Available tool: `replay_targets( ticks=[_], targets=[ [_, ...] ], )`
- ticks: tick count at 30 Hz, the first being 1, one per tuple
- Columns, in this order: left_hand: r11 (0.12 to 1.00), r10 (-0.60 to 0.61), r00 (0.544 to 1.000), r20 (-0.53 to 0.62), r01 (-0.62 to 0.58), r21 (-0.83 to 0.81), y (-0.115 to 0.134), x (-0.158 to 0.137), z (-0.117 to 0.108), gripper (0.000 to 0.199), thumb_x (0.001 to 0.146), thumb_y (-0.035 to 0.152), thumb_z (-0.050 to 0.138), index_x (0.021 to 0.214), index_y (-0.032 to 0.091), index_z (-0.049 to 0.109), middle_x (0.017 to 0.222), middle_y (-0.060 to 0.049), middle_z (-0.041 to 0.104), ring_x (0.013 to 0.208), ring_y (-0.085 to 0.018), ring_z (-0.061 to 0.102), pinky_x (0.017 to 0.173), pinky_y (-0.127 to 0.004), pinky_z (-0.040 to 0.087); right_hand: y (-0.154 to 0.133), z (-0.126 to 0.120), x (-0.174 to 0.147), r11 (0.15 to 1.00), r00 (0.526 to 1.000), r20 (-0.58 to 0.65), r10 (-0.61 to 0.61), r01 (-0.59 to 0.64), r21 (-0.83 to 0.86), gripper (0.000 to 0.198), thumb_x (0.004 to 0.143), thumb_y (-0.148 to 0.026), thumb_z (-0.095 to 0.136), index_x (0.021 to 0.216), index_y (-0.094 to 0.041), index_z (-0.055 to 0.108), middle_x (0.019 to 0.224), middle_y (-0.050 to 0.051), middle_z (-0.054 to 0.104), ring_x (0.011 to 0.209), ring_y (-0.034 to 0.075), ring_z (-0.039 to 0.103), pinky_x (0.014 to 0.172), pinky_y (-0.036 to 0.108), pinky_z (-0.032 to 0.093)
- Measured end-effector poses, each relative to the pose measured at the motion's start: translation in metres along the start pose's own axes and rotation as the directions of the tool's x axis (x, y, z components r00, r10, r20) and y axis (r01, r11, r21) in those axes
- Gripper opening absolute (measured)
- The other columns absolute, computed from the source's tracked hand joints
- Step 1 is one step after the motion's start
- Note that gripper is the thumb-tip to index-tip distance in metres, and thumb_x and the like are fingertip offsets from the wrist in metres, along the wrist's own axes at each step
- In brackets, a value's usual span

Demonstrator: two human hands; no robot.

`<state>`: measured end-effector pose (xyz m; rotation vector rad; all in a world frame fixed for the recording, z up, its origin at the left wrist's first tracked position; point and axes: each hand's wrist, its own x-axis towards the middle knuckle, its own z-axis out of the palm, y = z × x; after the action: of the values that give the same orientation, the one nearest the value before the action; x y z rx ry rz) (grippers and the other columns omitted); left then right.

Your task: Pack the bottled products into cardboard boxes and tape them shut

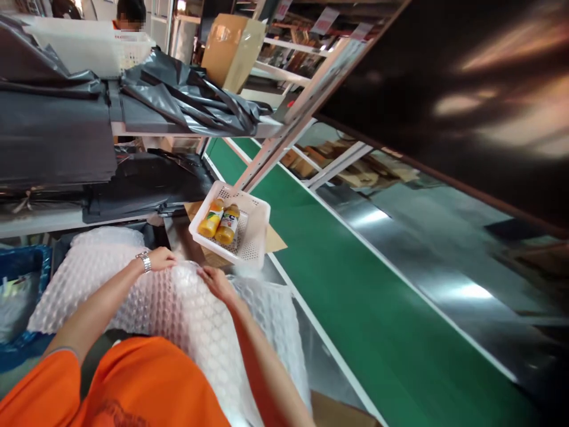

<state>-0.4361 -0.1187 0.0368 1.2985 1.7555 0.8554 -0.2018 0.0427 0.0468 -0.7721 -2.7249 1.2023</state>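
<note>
A wide sheet of bubble wrap point(195, 314) spreads in front of my body, draped over the work surface. My left hand point(160, 259), with a metal watch at the wrist, is closed on its far edge. A short way to the right, my right hand point(217, 281) grips the same edge between thumb and fingers. Just beyond the hands stands a white perforated basket point(255, 237). Inside it two bottles of orange-yellow drink lie side by side, a left bottle point(210, 219) and a right bottle point(228, 225).
A green conveyor belt point(338, 267) runs diagonally along the right. Black plastic bags point(186, 95) cover the shelves ahead, with a cardboard box point(231, 53) on top. At the left sits a blue-lined bin point(44, 267). Another person point(130, 15) is behind the shelf. A dark screen-like panel point(444, 89) hangs upper right.
</note>
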Motion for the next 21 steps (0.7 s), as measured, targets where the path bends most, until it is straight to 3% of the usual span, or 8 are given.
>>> replay_targets(
  ticks=[11, 17, 19, 21],
  targets=[
    [1.0, -0.01, 1.0, 0.003, 0.01, 0.012, -0.019, -0.004, -0.002, 0.032, 0.096, 0.029, 0.062, 0.077, 0.013, 0.082, 0.069, -0.004, 0.077, 0.068, -0.018, 0.064, 0.069, -0.028, 0.041, 0.001, 0.01, 0.0, 0.995, 0.999, 0.048, -0.001, -0.003, 0.103, 0.055, 0.094, -0.074, 0.051, 0.066, -0.027, 0.042, 0.061, -0.005, 0.041, 0.064, 0.015, 0.041, 0.059, 0.028, 0.033],
    [0.999, 0.004, 1.0, -0.007, -0.003, 0.054, -0.029, -0.006, -0.006, 0.014, 0.083, 0.022, 0.074, 0.08, 0.014, 0.085, 0.07, -0.004, 0.078, 0.071, -0.018, 0.064, 0.068, -0.027, 0.039, 0.008, 0.003, 0.0, 1.0, 0.999, 0.043, 0.007, -0.008, 0.022, 0.055, 0.096, -0.072, 0.046, 0.064, -0.028, 0.04, 0.061, -0.004, 0.043, 0.062, 0.016, 0.042, 0.06, 0.03, 0.037],
    [0.998, 0.017, 1.0, -0.019, -0.016, 0.06, -0.032, -0.005, -0.005, 0.014, 0.083, 0.021, 0.073, 0.077, 0.015, 0.084, 0.068, -0.004, 0.077, 0.071, -0.019, 0.064, 0.068, -0.027, 0.039, 0.005, 0.002, 0.001, 0.999, 0.999, 0.036, 0.007, -0.006, -0.035, 0.051, 0.097, -0.065, 0.05, 0.064, -0.027, 0.047, 0.063, -0.002, 0.049, 0.063, 0.017, 0.047, 0.065, 0.032, 0.042],
    [0.997, 0.035, 0.999, -0.027, -0.034, 0.064, -0.033, -0.002, -0.002, 0.018, 0.086, 0.024, 0.073, 0.073, 0.016, 0.083, 0.066, -0.004, 0.075, 0.069, -0.019, 0.064, 0.067, -0.027, 0.038, -0.005, 0.006, 0.003, 0.995, 1.0, 0.008, -0.015, 0.016, -0.102, 0.036, 0.098, -0.053, 0.057, 0.078, -0.024, 0.064, 0.078, 0.004, 0.065, 0.077, 0.022, 0.059, 0.079, 0.035, 0.049]
  ],
)
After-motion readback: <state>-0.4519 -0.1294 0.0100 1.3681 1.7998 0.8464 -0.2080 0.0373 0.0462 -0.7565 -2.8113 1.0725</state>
